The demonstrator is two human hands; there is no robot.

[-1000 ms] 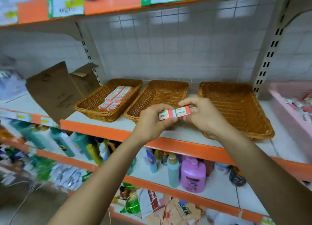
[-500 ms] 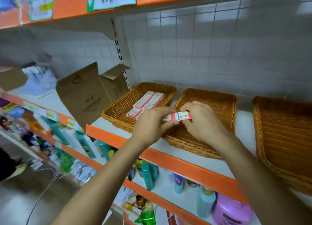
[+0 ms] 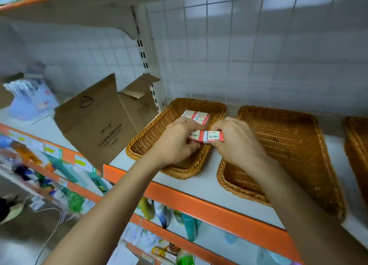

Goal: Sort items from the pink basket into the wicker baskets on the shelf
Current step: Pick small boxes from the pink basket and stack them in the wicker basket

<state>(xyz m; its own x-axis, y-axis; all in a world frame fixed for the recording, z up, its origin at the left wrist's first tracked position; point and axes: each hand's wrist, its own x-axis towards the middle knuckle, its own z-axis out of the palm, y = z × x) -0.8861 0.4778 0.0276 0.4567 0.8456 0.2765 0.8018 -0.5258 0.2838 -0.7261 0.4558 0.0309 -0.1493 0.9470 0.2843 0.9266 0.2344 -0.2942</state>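
**Boxes held over left basket, not released**

Left hand (image 3: 175,145) grips the left 2B box (image 3: 196,136), fingers curled round it. Right hand (image 3: 237,145) pinches the right 2B box (image 3: 214,136) near its outer end. The two boxes are butted end to end, labels up, in one line. My read: they're squared against each other so they go down as a neat pair. They hang above the right rim of the left wicker basket (image 3: 147,139). I can't tell whether they touch the weave.

Matching boxes (image 3: 197,115) sit packed at the back of that basket, so it looks like the right bin for these. The left hand partly hides the floor in front of them. Middle wicker basket (image 3: 288,141) shows nothing inside. Third wicker basket (image 3: 356,145) is cut off by the frame edge. Pink basket is out of view.

Likely step: lower the pair in front of the matching boxes. Risk: the right box is over the rim and could catch on it or drop into the gap between baskets. Shift left before letting go.
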